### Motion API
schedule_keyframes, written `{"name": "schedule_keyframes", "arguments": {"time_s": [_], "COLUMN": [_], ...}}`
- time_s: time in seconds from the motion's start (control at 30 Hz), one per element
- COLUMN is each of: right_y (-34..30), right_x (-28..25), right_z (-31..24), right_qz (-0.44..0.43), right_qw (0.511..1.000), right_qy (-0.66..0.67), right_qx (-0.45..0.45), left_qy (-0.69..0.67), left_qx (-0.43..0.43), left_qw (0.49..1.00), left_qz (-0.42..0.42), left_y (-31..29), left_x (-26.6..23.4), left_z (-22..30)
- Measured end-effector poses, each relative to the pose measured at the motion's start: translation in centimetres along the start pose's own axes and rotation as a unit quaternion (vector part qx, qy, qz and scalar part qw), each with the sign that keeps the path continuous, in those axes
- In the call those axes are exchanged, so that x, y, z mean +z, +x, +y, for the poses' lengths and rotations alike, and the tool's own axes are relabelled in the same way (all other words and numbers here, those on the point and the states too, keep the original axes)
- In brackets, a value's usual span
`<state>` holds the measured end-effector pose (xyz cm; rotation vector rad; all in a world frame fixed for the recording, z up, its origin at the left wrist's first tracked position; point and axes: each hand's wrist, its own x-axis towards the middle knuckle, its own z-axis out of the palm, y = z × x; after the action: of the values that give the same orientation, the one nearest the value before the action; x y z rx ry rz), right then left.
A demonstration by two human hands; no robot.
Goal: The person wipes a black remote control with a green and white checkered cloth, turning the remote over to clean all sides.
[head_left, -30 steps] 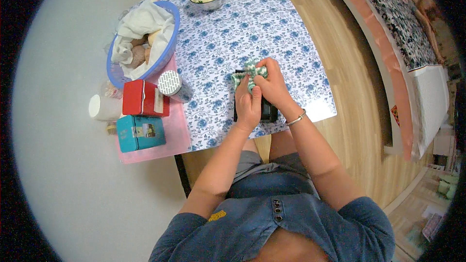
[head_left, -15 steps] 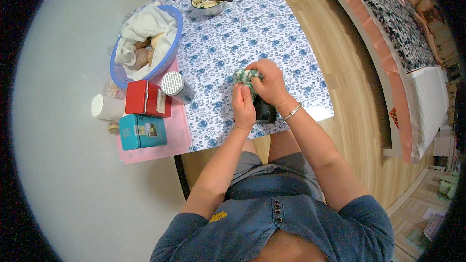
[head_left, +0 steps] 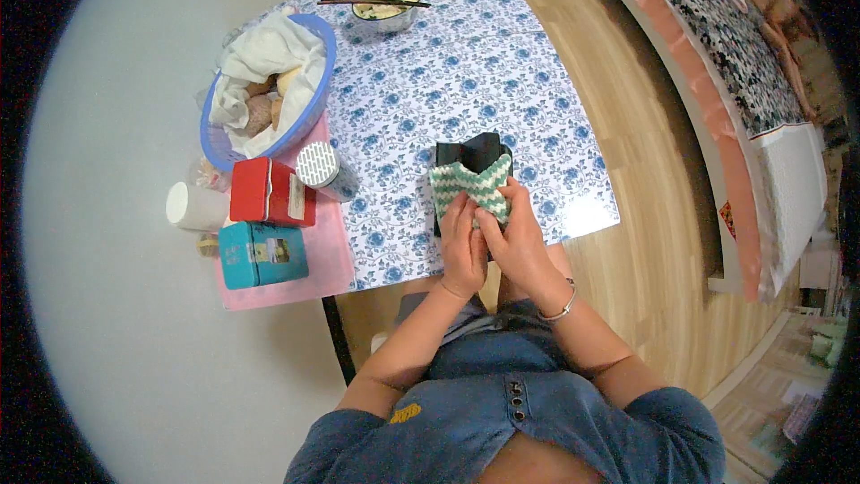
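Both hands are at the near edge of the table, over a green-and-white zigzag cloth (head_left: 473,190). My left hand (head_left: 462,255) has its fingers on the cloth's near part. Beside it, my right hand (head_left: 518,246) grips the cloth's right side, thumb on top. Beneath the cloth and past its far edge shows a black object (head_left: 482,152) with a raised, angled part. The cloth hides most of it, and its kind cannot be made out.
Left are a blue basket (head_left: 325,99) with a white cloth and round brown items, a red tin (head_left: 269,193), a teal tin (head_left: 260,255), a canister (head_left: 324,170) and a white cup (head_left: 195,206). Chopsticks (head_left: 358,3) lie across a food bowl (head_left: 385,22) at the back.
The cloth was bunched up between my hands; now it is spread over the black object. Both hands have come nearer to me, and more of the black object shows beyond the cloth.
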<state>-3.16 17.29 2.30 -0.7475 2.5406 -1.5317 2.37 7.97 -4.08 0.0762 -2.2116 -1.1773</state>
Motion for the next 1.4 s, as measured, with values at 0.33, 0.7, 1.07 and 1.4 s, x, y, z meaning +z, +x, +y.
{"name": "schedule_keyframes", "arguments": {"time_s": [0.33,0.7,1.07,1.4], "right_y": [0.2,-0.5,-1.3,-2.2], "right_x": [2.4,2.3,3.1,3.8], "right_z": [1.7,1.5,4.4,6.1], "right_qz": [0.061,0.041,0.059,0.084], "right_qw": [0.998,0.997,0.993,0.989], "right_qy": [0.014,0.060,0.034,0.003], "right_qx": [-0.024,-0.004,-0.094,-0.118], "left_qy": [0.064,0.034,0.075,0.068], "left_qx": [0.052,0.024,0.040,0.065], "left_qw": [0.994,0.998,0.994,0.993], "left_qz": [0.068,0.051,0.068,0.070], "left_y": [-0.4,-0.4,-0.8,-0.4], "left_x": [0.5,0.0,0.4,0.3], "left_z": [-0.5,-0.9,-0.9,-0.7]}}
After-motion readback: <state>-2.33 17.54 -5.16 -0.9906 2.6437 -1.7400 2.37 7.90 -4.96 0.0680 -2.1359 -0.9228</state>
